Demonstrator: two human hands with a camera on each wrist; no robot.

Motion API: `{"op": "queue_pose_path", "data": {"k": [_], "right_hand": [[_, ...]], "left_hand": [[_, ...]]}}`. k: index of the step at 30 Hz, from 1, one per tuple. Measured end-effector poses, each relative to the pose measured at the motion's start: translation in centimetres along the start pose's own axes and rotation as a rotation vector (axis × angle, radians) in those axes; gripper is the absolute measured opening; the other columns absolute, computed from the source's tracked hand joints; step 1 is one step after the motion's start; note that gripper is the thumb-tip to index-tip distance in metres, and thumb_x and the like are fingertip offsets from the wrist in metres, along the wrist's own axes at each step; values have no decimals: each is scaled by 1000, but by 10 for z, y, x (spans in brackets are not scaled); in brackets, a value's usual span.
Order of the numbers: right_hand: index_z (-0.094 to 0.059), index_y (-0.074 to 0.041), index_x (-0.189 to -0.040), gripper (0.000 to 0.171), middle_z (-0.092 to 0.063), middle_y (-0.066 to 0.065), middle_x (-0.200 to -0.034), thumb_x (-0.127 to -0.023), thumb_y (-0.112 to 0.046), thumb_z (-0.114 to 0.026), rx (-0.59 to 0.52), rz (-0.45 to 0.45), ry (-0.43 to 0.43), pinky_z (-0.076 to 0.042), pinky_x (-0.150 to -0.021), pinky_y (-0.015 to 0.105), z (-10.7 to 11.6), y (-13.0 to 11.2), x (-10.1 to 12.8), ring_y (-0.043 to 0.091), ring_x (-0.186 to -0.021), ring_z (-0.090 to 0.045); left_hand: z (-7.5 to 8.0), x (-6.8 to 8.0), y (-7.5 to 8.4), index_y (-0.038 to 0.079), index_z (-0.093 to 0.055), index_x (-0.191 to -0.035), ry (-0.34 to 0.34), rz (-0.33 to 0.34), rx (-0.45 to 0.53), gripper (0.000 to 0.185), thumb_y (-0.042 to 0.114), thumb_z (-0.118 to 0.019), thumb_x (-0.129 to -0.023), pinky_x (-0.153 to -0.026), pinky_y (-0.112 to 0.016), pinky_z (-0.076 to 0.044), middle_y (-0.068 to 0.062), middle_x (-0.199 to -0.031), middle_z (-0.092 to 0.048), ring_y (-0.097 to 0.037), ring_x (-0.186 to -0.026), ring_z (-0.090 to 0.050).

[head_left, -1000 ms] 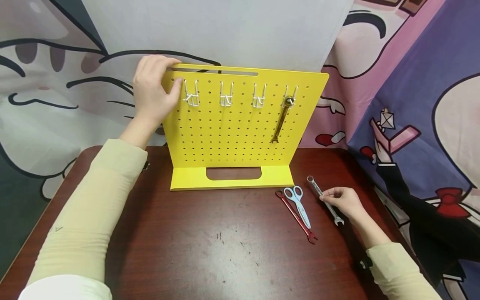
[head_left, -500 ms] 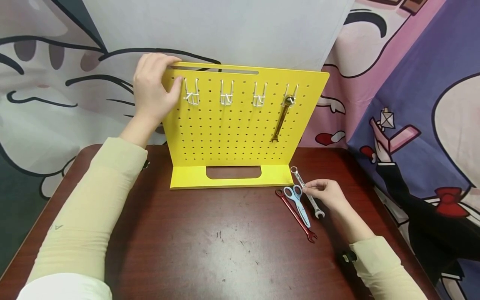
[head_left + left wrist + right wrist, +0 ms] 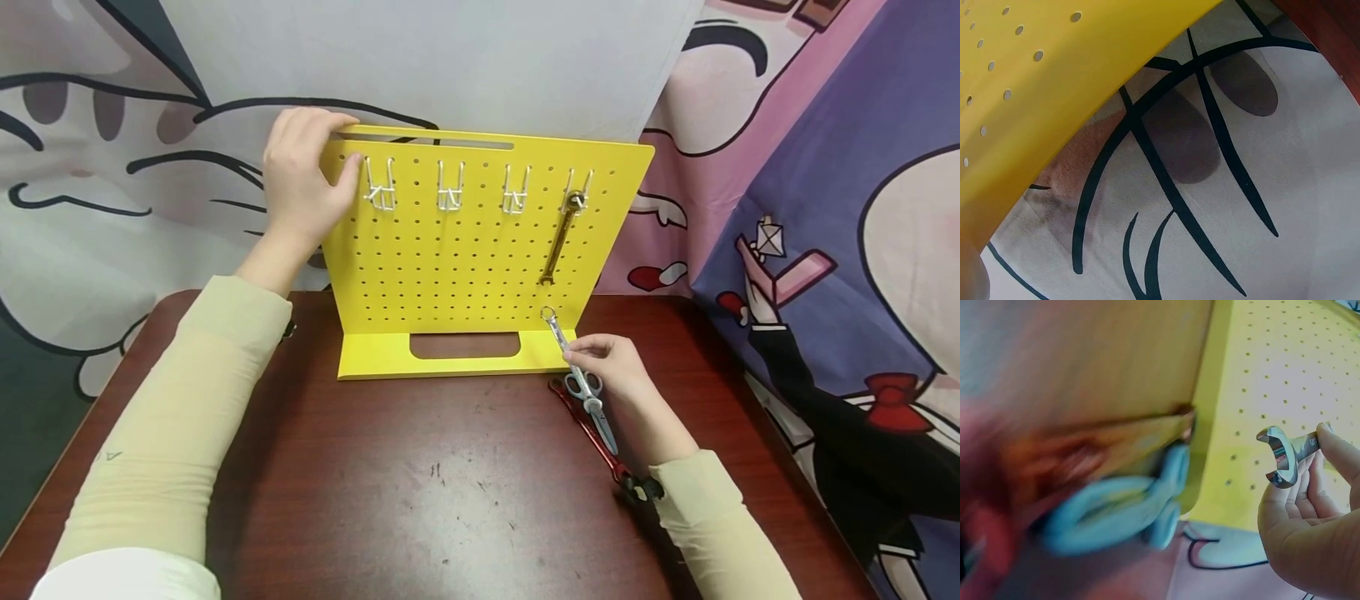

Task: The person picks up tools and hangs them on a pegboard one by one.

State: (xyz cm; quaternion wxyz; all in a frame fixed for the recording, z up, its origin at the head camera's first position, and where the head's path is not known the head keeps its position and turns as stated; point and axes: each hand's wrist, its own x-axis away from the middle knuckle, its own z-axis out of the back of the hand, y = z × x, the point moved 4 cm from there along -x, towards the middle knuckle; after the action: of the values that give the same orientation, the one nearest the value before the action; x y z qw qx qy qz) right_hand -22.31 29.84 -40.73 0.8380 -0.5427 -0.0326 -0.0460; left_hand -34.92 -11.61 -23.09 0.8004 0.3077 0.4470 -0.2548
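**Visitor:** What is on the table in front of the person?

**Onlooker:** A yellow pegboard [image 3: 465, 250] stands upright at the back of a dark wooden table [image 3: 420, 500]. Four pairs of wire hooks run along its top row. A dark wrench [image 3: 560, 237] hangs from the hook pair furthest right; the three to its left, such as the nearest free hook [image 3: 516, 190], carry nothing.

**Visitor:** And the hands?

**Onlooker:** The left hand [image 3: 300, 179] grips the board's top left corner, fingers curled over the edge and thumb on the front face. The right hand [image 3: 611, 362] pinches a silver wrench [image 3: 564, 346] by its shaft between thumb and fingertips. The wrench is lifted off the table, ring end up and close in front of the board's lower right part, above its base. The right wrist view shows its open-jawed end [image 3: 1282, 459] poking out of the fingers.

**Visitor:** Anything else nearby?

**Onlooker:** Blue-handled scissors [image 3: 592, 400] and a red wrench [image 3: 592, 433] lie side by side on the table just under that hand.

**Visitor:** Which step would you say this is?

**Onlooker:** I judge it the carry, with the wrench picked up and not yet hung. The move ahead calls for raising the ring end well up to a free hook, lining the ring with the prongs and slipping it over, while the other hand steadies the board
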Motion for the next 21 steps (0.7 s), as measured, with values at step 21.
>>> {"op": "queue_pose_path", "data": {"k": [21], "right_hand": [[-79,-6,-103,9,-74,-15,-83,-95,-6,-76,-248,135,39,-52,-89,28,-34,-79,-19,7,-85,-67]], "left_hand": [[-1,0,0,0,-72,-126,17,48,24,30,13,-66,-99,-117,-41,-43,-19,-123,-74,-38,-124,-61]]}}
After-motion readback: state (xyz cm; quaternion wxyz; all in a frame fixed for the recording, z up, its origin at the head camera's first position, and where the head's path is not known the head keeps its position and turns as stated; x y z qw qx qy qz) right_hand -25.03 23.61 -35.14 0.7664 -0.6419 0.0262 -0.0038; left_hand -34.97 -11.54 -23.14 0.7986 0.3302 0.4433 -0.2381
